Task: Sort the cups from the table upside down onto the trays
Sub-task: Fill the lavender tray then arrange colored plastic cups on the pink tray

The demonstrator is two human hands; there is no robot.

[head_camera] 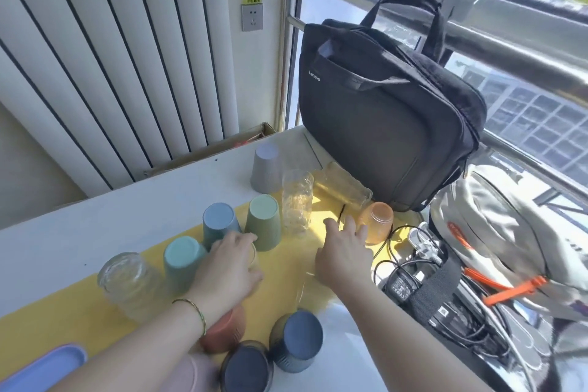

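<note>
A yellow tray lies across the white table. On it stand upside-down cups: blue, green, teal, a clear jar-like glass and a tall clear glass. My left hand curls over a small clear glass on the tray, which it mostly hides. My right hand reaches with straight fingers to an orange translucent cup, fingertips at its side. Another clear glass lies on its side behind. A grey cup stands inverted on the table.
A terracotta cup, two dark blue cups and a purple tray sit near me. A black laptop bag, a grey backpack and tangled cables with a charger crowd the right side.
</note>
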